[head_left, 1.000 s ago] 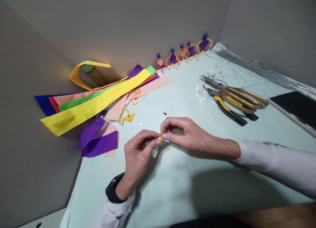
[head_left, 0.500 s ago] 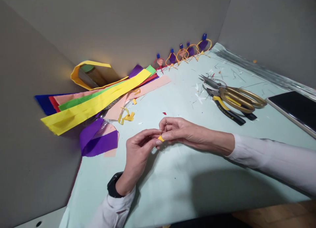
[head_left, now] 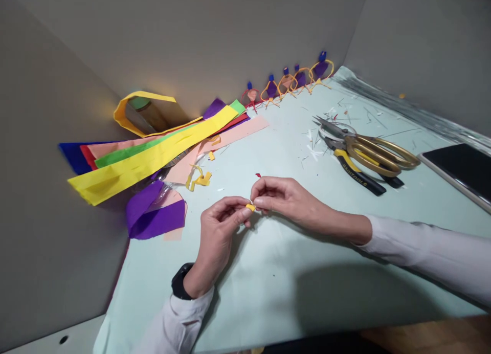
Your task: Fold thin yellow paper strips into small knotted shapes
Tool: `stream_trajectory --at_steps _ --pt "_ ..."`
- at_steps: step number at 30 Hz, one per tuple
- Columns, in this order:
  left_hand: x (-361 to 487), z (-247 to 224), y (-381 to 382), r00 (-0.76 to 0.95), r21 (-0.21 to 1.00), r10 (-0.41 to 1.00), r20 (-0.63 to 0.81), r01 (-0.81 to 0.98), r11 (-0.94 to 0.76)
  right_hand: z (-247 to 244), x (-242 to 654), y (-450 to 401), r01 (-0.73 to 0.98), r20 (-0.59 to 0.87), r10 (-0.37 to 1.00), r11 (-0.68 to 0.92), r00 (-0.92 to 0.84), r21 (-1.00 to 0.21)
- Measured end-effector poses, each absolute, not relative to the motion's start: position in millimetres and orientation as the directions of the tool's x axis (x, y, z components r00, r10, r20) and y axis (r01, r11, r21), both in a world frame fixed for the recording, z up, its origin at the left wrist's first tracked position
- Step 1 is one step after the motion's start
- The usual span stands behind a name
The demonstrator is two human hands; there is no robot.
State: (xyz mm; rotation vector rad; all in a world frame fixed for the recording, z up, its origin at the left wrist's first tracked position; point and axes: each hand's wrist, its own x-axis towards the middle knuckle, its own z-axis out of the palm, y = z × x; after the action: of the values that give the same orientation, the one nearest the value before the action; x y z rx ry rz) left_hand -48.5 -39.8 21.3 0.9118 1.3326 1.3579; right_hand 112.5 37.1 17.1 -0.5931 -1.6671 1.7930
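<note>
We have a pale green desk (head_left: 268, 287) before us, and layered colored strips (head_left: 153, 162), yellow uppermost, slant across its far left side. Our left hand (head_left: 220, 228), with a black watch (head_left: 181, 281) on its wrist, and our right hand (head_left: 289, 198) meet near the middle. At far right lies a phone (head_left: 456, 164), its screen dark and without readable writing. A purple strip (head_left: 157, 218) curls below the layered ones. Gold-handled scissors (head_left: 370, 149) rest across black-and-yellow pliers (head_left: 360, 177); we read lettering ending in "TOOLS" on one plier handle, but its first letters are too small to be sure of. Five little looped figures (head_left: 272, 89) stand along the back edge. Yellow scraps (head_left: 199, 180) lie near the strips. Smallest is the yellow piece (head_left: 250, 207): our left fingers are clamped on it, and our right fingertips are together at its right end, though we cannot tell whether they grip it.
</note>
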Motion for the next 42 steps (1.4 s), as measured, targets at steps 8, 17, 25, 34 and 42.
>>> stream_trajectory --at_steps 8,17,25,34,42 --pt "-43.5 18.2 -37.4 -0.295 0.972 0.943 -0.153 -0.217 0.090 10.9 111.0 32.9 0.068 0.358 0.690 0.507 -0.629 -0.859" --pt "-38.4 14.4 -38.1 -0.378 0.979 0.914 -0.146 -0.190 0.077 5.9 110.7 33.4 0.094 0.405 0.702 0.555 -0.586 -0.827" --pt "-32.2 12.4 -38.0 -0.429 0.990 0.900 -0.075 -0.136 0.017 6.6 107.6 31.4 0.040 0.210 0.782 0.287 -0.587 -0.957" --pt "-33.4 8.0 -38.5 -0.415 0.996 0.909 -0.037 -0.089 0.000 3.7 103.9 35.4 -0.186 0.025 0.753 -0.129 -0.658 -0.974" --pt "-35.0 9.4 -42.0 -0.352 1.000 0.936 0.028 0.015 -0.024 6.9 109.3 37.0 -0.296 -0.103 0.684 -0.441 -0.722 -0.848"
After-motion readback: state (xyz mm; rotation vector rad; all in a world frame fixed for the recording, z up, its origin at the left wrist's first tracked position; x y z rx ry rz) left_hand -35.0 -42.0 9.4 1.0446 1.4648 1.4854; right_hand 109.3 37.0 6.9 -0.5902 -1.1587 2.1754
